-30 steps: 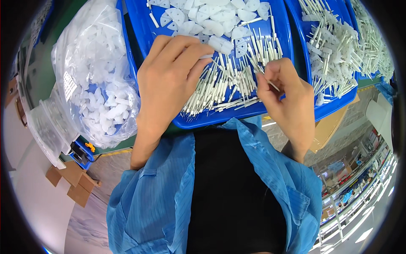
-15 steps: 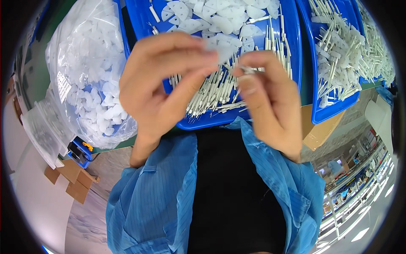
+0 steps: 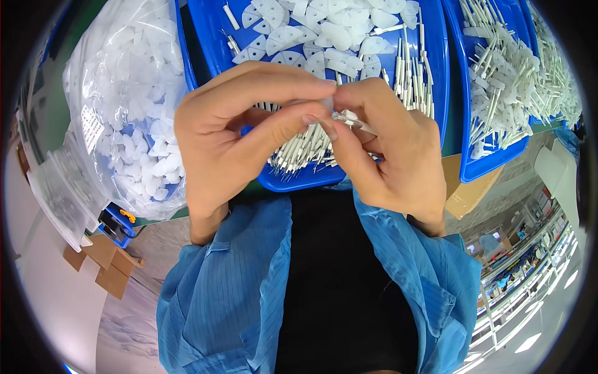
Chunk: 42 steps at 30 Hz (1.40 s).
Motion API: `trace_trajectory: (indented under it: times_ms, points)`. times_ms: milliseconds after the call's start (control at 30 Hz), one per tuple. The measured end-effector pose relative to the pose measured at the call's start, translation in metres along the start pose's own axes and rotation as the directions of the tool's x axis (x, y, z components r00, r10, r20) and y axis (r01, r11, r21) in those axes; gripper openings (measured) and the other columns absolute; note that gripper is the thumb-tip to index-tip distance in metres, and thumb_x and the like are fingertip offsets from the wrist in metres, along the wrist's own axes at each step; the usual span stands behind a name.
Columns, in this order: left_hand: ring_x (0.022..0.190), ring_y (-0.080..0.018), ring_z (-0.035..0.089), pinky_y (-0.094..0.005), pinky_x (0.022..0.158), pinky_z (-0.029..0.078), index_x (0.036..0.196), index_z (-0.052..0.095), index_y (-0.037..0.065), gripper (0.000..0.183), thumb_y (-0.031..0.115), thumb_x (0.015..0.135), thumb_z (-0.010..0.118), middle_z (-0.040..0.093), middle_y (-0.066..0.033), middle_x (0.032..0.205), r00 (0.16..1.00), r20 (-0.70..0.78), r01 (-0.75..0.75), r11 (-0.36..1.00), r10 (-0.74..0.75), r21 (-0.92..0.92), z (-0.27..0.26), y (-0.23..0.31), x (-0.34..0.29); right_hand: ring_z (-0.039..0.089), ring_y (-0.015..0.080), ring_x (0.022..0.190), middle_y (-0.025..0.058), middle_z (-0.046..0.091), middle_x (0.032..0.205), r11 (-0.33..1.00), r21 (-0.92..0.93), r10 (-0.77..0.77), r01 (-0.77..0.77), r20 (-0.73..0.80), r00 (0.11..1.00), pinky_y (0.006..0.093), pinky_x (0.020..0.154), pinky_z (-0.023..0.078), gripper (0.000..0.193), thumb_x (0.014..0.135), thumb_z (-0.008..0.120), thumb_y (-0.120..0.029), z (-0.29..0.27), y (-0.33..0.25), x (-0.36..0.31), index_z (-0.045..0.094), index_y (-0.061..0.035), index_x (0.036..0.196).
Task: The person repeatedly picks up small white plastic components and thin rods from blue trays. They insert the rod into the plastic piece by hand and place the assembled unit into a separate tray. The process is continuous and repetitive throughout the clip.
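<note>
White stick (image 3: 366, 128) is pinched in the right hand (image 3: 398, 146), beside the cloudy plastic bit (image 3: 325, 103) the left hand (image 3: 227, 134) pinches, over the blue tray (image 3: 286, 182). It looks light; hold the thick part, ends may bend.

The rods (image 3: 305, 148) are white, the jacket (image 3: 218, 293) striped blue

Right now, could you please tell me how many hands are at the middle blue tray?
2: the left hand at the tray's left side, the right hand toward its right, fingertips close together. Neither is hidden.
</note>
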State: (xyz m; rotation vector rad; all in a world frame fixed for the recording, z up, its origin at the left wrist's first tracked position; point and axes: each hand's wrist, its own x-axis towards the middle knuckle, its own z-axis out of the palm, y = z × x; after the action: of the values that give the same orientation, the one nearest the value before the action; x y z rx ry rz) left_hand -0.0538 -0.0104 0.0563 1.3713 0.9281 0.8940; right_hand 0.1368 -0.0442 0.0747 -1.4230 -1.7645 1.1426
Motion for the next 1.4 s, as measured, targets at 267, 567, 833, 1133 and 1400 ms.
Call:
trace_trajectory:
  times_ms: [267,567,833,1133,1400]
  points:
    - [0.085,-0.0246,0.070,-0.0326,0.073,0.060,0.114,0.059,-0.004,0.034,-0.003,0.082,0.070,0.067,-0.0159,0.098,0.958,-0.285,-0.076,0.939,-0.024,-0.336,0.007,-0.009,-0.004,0.049,0.0047,0.054,0.0084,0.067,0.086,0.999,0.034,0.000,0.006,-0.169,0.986,0.0198,0.053,0.041,0.010,0.092,0.057,-0.004,0.015,-0.007,-0.001,0.056,-0.0005,0.102]
    - [0.089,-0.0282,0.069,-0.0376,0.074,0.062,0.111,0.059,-0.005,0.034,-0.002,0.079,0.072,0.064,-0.0170,0.104,0.920,-0.384,-0.168,0.963,0.076,-0.212,0.009,-0.015,-0.007,0.062,0.0076,0.062,0.0079,0.068,0.084,0.992,-0.126,-0.056,0.026,-0.239,0.969,0.0219,0.053,0.047,0.012,0.092,0.059,0.000,0.024,-0.015,0.006,0.061,0.0010,0.103]
    - [0.085,-0.0317,0.070,-0.0370,0.074,0.062,0.106,0.061,-0.002,0.027,-0.004,0.080,0.071,0.064,-0.0168,0.105,0.907,-0.396,-0.210,0.969,0.143,-0.132,0.007,-0.020,-0.007,0.064,0.0119,0.058,0.0098,0.068,0.080,0.940,-0.289,-0.253,0.179,-0.244,0.936,0.0229,0.051,0.049,0.013,0.087,0.064,0.004,0.032,-0.009,0.006,0.061,0.0037,0.099]
    - [0.089,-0.0288,0.068,-0.0418,0.076,0.061,0.104,0.062,-0.001,0.025,-0.004,0.081,0.070,0.064,-0.0185,0.104,0.918,-0.377,-0.201,0.963,0.121,-0.182,0.009,-0.017,-0.007,0.063,0.0111,0.056,0.0094,0.068,0.081,0.960,-0.190,-0.251,0.207,-0.247,0.936,0.0230,0.050,0.048,0.012,0.088,0.064,0.002,0.031,-0.007,0.006,0.062,0.0026,0.099]
    - [0.085,-0.0290,0.069,-0.0397,0.075,0.061,0.103,0.061,0.001,0.024,-0.002,0.081,0.070,0.063,-0.0181,0.103,0.923,-0.347,-0.249,0.947,0.168,-0.202,0.007,-0.021,-0.005,0.061,0.0078,0.056,0.0070,0.069,0.078,0.994,-0.044,-0.102,0.097,-0.135,0.986,0.0212,0.049,0.047,0.008,0.089,0.062,0.000,0.025,-0.012,0.001,0.062,0.0018,0.097]
